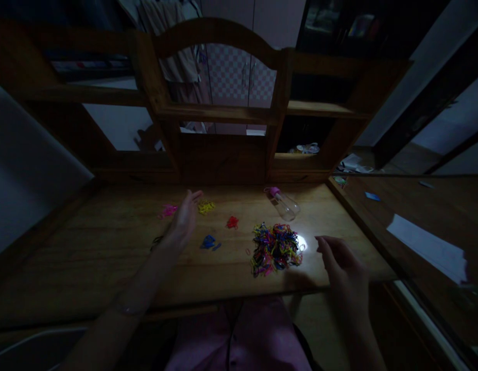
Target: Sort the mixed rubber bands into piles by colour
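A heap of mixed coloured rubber bands (275, 248) lies on the wooden desk (107, 242). Small sorted piles sit further left: pink (168, 210), yellow (206, 206), red (232, 222), blue (209, 241), and a dark one (157, 241) by my left wrist. My left hand (186, 215) reaches out between the pink and yellow piles, fingers stretched and apart, nothing seen in it. My right hand (339, 260) hovers just right of the mixed heap, fingers loosely extended toward it, holding nothing visible.
A clear small bottle with a pink cap (284, 202) lies on its side behind the heap. A wooden hutch with shelves (219, 113) rises at the desk's back. A second wooden surface with white paper (428, 247) is at right. The room is dim.
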Available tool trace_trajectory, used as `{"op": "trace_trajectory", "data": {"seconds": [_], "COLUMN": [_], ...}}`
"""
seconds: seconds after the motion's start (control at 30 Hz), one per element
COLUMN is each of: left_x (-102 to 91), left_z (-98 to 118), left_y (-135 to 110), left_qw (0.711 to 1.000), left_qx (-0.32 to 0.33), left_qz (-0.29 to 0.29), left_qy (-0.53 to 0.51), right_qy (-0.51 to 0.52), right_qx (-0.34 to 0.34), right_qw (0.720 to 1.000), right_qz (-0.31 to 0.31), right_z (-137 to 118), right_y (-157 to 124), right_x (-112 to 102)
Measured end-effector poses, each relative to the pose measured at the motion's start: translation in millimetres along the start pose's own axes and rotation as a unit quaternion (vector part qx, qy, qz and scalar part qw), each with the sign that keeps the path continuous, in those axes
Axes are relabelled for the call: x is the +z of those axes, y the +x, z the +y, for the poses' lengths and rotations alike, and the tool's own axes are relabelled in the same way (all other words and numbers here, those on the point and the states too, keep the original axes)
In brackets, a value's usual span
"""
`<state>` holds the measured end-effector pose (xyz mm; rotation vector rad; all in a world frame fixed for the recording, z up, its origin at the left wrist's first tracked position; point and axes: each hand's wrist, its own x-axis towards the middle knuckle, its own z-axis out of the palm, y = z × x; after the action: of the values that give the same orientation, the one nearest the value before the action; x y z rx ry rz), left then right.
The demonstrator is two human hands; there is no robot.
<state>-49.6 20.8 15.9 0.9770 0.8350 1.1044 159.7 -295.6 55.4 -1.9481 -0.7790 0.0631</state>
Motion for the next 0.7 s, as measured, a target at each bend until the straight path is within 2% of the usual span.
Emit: {"op": "trace_trajectory", "data": {"seconds": [0.1,0.2,0.27,0.33,0.4,0.5,0.57,0.7], "left_x": [8.6,26.2,39.6,51.0,58.5,62.6,62.7,66.2], "left_z": [14,20,14,-2,-20,-43,-52,-61], "left_y": [-40,-87,-113,-131,-139,-135,-128,-118], "left_qw": [0.997,0.986,0.969,0.951,0.938,0.924,0.911,0.879], "left_qx": [0.033,0.015,0.0,0.018,0.053,0.103,0.126,0.156], "left_qz": [-0.067,-0.129,-0.184,-0.223,-0.23,-0.202,-0.194,-0.218], "left_qy": [0.006,0.102,0.166,0.214,0.254,0.307,0.341,0.395], "right_qy": [-0.019,-0.035,-0.047,-0.055,-0.058,-0.068,-0.076,-0.078], "right_qx": [-0.005,-0.019,-0.034,-0.05,-0.067,-0.085,-0.087,-0.082], "right_qw": [0.999,0.998,0.996,0.994,0.992,0.99,0.99,0.991], "right_qz": [-0.028,-0.05,-0.064,-0.081,-0.091,-0.086,-0.077,-0.078], "right_z": [8,13,15,16,17,19,19,23], "right_y": [2,4,7,10,13,15,15,12], "right_x": [3,8,13,18,22,24,23,21]}}
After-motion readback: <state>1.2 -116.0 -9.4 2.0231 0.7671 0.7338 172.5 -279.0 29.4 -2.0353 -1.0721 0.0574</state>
